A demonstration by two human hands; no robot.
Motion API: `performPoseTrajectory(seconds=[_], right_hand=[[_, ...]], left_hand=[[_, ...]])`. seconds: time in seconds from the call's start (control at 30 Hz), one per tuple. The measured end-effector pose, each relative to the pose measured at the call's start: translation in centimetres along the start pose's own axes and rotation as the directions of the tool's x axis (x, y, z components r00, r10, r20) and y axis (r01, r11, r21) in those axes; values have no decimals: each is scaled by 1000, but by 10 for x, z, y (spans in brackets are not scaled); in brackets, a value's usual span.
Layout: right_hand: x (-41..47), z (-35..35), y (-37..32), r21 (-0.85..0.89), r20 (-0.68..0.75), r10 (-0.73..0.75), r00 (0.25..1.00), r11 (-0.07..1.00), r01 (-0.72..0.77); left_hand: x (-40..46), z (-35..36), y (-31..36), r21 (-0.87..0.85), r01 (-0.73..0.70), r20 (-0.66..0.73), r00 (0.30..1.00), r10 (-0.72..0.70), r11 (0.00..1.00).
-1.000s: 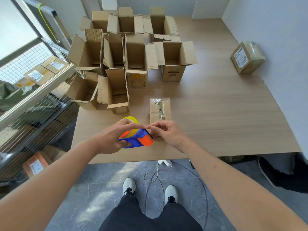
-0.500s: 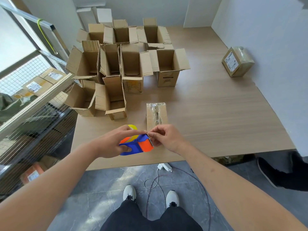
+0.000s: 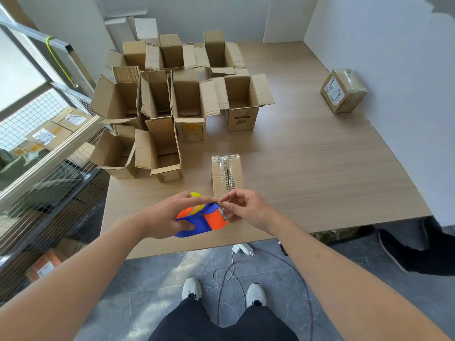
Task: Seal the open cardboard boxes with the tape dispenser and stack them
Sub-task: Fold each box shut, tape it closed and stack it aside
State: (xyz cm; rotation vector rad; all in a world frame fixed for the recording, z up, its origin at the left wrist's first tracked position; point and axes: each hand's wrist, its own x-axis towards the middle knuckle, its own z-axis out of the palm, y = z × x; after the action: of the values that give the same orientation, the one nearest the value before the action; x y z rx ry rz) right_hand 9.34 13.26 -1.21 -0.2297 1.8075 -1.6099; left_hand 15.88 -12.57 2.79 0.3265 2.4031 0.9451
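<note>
The blue-and-orange tape dispenser [image 3: 200, 219] is hovering over the table's near edge, the left hand [image 3: 167, 216] gripping its body while the right hand [image 3: 246, 209], lifted slightly since a second ago, is pinching the tape end at the toothed blade, probably freeing it to tape again. The taped box [image 3: 227, 174] is lying just behind; open cardboard boxes [image 3: 187, 104] are crowding the far-left corner, and a labelled box [image 3: 343, 91] is sitting near the right edge, its print unreadable.
</note>
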Motion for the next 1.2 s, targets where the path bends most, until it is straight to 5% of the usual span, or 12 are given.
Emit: performPoseTrajectory(seconds=[0.5, 0.93, 1.07, 1.2], right_hand=[[-1, 2, 11, -301, -98, -73, 992, 953, 40], [9, 0, 16, -219, -298, -71, 952, 976, 5], [3, -34, 22, -214, -443, -33, 896, 974, -70], [-6, -56, 30, -235, -444, -10, 896, 966, -106]], left_hand=[[12, 10, 4, -13, 34, 72, 997, -33, 999], [16, -1, 1, 19, 41, 32, 999, -41, 999], [-3, -16, -20, 13, 128, 37, 991, -128, 992], [-21, -17, -41, -54, 207, 30, 978, -205, 977]])
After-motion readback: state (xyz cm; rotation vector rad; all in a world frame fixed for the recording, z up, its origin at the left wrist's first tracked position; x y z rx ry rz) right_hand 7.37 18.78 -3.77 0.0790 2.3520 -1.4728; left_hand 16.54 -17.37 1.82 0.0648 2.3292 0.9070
